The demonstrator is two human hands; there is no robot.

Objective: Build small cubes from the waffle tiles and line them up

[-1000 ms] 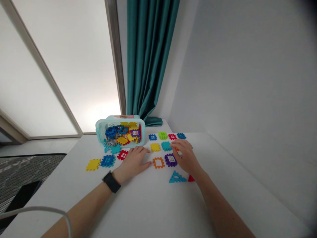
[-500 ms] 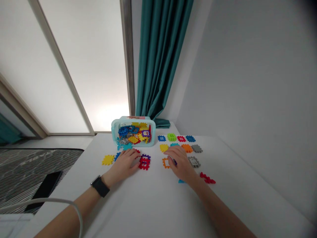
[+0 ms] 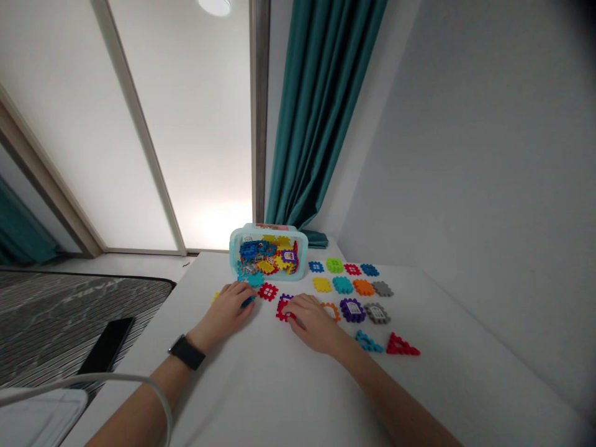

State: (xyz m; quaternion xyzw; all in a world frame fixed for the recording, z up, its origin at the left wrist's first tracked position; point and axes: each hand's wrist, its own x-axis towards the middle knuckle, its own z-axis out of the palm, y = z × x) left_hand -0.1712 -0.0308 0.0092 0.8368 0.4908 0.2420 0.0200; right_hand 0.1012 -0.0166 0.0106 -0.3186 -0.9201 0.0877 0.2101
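Because the white tabletop (image 3: 261,391) is ending just beside a striped bedspread (image 3: 60,316), a block nudged leftward could slide off the edge and land near the black smartphone (image 3: 107,344) lying there, while a white cable (image 3: 102,376) arching across the lower left could catch the forearm. The left hand (image 3: 226,308), with a black wristwatch (image 3: 186,352) on its wrist, is resting with curved fingers over a blue waffle block (image 3: 248,302); whether it is gripping the block I cannot tell. Just above it, a teal block (image 3: 254,279) and a red block (image 3: 267,292) are lying against the mouth of a clear plastic storage box (image 3: 233,248), which is tipped on its side and holding a heap of blocks that could spill further if a hand bumps it. The right hand (image 3: 313,320) is lying low with its fingertips (image 3: 293,315) on a red block (image 3: 282,310) overlapped by a purple one, neither clenched nor plainly grasping, and a careless sweep could shift those pieces. To its right, rows of blocks, including a purple window block (image 3: 352,310) and a red triangular block (image 3: 400,345), are standing in the way of any wide movement, beside a teal curtain (image 3: 321,124).
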